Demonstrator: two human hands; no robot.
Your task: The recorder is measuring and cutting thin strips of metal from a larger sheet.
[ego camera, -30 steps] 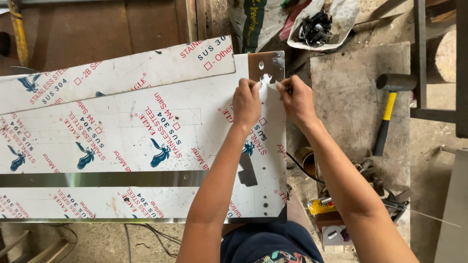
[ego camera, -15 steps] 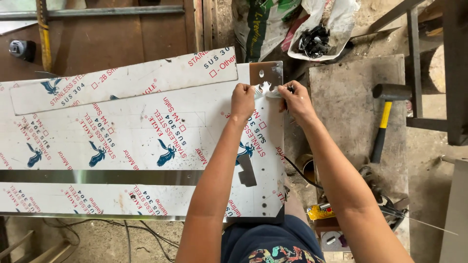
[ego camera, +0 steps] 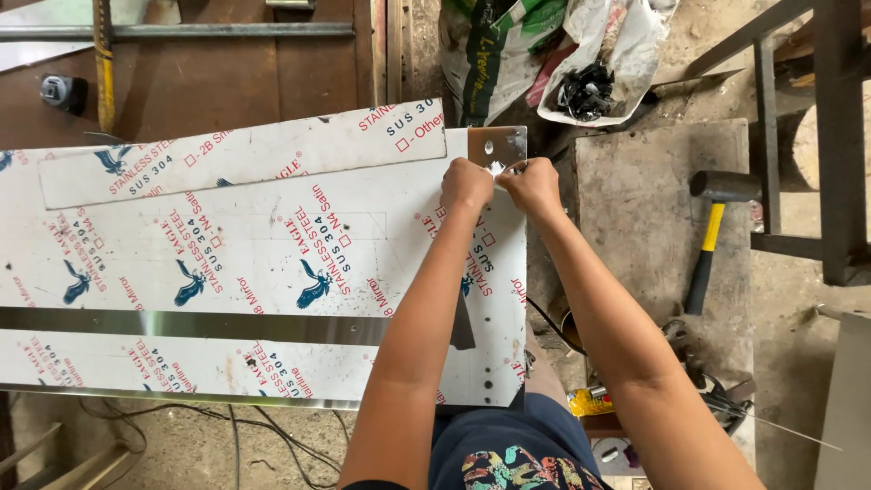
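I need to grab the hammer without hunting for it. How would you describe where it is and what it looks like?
Find the grey concrete slab right of the film-covered steel sheet. The hammer lies on the slab's right edge, beyond the right hand. Its yellow-and-black handle and dark blocky head set it apart from the tangled tools nearby.

White protective film (ego camera: 227,245) patterned with repeating red lettering and blue bird emblems. Bare silver strip (ego camera: 181,325) of shiny steel across the sheet near its front edge; bare silver corner (ego camera: 508,145) at the far right. Yellow handle and black head on the hammer (ego camera: 712,238). Green and white sack (ego camera: 494,54). Dark blue shorts (ego camera: 508,449) with multicoloured print.
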